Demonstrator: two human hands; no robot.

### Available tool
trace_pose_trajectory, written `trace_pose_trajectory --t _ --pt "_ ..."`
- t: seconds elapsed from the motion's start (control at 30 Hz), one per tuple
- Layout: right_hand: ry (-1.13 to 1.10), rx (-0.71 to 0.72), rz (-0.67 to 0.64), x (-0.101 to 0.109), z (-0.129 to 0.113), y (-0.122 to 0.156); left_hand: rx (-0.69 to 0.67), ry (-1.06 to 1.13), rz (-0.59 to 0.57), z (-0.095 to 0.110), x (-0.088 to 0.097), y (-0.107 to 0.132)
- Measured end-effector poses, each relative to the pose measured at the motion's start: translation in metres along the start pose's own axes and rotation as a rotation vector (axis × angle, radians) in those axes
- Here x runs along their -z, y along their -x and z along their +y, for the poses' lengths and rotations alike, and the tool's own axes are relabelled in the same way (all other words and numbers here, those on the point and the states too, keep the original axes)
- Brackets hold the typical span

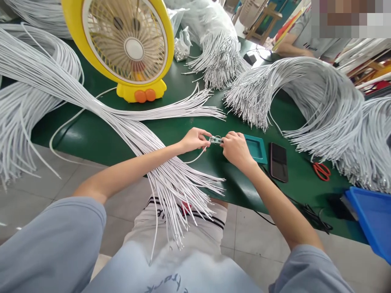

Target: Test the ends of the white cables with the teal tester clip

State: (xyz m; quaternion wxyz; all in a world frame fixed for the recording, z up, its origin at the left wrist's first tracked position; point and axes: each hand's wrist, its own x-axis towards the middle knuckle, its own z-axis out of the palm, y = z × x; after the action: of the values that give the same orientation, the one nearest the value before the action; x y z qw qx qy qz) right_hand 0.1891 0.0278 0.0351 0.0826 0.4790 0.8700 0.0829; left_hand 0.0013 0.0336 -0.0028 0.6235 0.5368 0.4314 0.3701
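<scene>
My left hand [194, 140] is closed in a pinch on the end of a single white cord [195, 157] that loops down toward the table's front edge. My right hand [236, 147] is closed on a small metal clip [216, 140]; the two hands meet over the green table [171, 130]. A long bundle of white cords [128, 126] runs from the far left across the table and hangs over my lap. Just right of my right hand lies a small teal tray [258, 149].
A yellow desk fan [128, 44] stands at the back. Large heaps of white cords [320, 106] cover the right and far side. A black phone [278, 161], red scissors [321, 170] and a blue bin [371, 217] lie to the right. Another person's arm [293, 45] rests at the far right.
</scene>
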Motion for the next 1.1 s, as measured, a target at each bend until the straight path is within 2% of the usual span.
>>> trace_pose_trajectory --t 0.3,0.57,0.67,0.87,1.1 --pt "-0.017 0.002 -0.012 0.001 -0.006 0.000 -0.042 -0.103 0.017 -0.015 0.003 -0.006" --pt "-0.039 -0.008 -0.002 0.001 -0.007 0.001 -0.020 -0.106 0.025 -0.016 0.001 -0.007" --pt "-0.128 -0.032 0.037 0.000 0.002 0.002 -0.002 -0.077 0.011 -0.014 0.001 -0.005" --pt "-0.293 -0.214 0.119 -0.012 0.028 0.002 -0.002 -0.042 -0.015 -0.015 0.002 -0.005" --pt "-0.371 -0.188 0.315 -0.016 0.038 0.003 -0.004 0.073 0.058 -0.007 0.002 0.000"
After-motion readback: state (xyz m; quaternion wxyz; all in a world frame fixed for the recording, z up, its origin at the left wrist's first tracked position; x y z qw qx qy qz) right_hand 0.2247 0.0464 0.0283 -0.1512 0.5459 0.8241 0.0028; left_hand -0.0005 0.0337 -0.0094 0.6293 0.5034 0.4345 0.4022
